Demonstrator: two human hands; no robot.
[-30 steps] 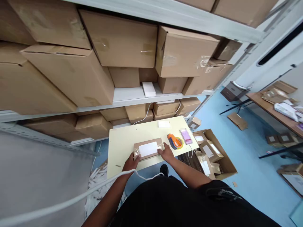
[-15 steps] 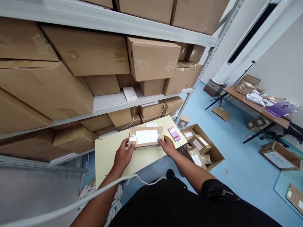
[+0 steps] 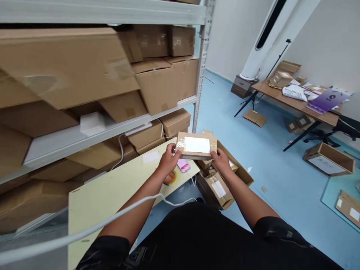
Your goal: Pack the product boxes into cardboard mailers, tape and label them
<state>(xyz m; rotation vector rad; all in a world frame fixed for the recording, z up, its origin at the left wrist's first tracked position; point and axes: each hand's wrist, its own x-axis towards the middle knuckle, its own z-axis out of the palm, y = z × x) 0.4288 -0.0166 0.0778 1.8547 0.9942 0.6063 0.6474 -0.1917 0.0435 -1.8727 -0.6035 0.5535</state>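
Observation:
A small taped cardboard box [image 3: 197, 154] with a white label [image 3: 197, 144] on top is held level between both hands. My left hand [image 3: 169, 159] grips its left end, thumb on the upper face. On the right end, my right hand [image 3: 221, 161] is closed the same way. The box is in the air above the right end of the pale yellow table [image 3: 118, 187] and the near edge of a large open carton [image 3: 243, 168]. Inside that carton lie several smaller labelled boxes [image 3: 218, 188], partly hidden by the held box and my right arm.
Beside my left forearm lies a tape roll [image 3: 170, 177]; a pink-purple phone-like item [image 3: 184, 165] is near it. Shelves [image 3: 168, 108] full of cartons stand to the left. A white cable [image 3: 112, 217] crosses in front. A brown desk [image 3: 298, 103] stands at the right.
Both hands have carried the box rightward, from over the table to beside the open carton. My view has swung right, and the tape roll now shows.

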